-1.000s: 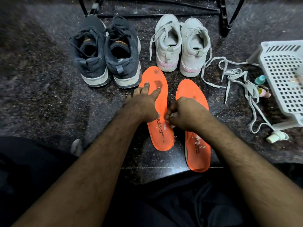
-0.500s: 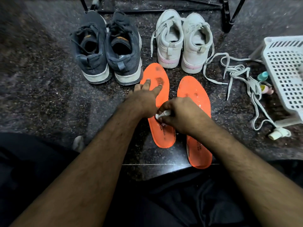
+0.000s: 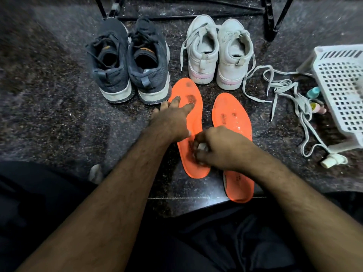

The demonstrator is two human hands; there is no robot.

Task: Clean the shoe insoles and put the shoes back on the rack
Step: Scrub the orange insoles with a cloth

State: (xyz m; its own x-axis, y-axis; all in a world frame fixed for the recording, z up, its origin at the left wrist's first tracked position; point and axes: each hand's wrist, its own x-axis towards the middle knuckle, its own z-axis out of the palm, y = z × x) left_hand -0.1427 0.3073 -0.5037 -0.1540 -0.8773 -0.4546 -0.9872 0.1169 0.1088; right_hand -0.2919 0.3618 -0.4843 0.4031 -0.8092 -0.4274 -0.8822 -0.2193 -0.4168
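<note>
L hand (image 3: 172, 120), fingers straight, pins left orange insole (image 3: 188, 122) to floor; R hand (image 3: 218, 148) fingers curled on small white wipe (image 3: 202, 147) at its heel end; risk: insole may skid w/ hard scrubbing if L pressure eases, grime near toe unreached.

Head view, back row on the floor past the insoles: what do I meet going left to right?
Dark pair of shoes → white pair of shoes → loose white laces → small bottles → white plastic basket.
</note>
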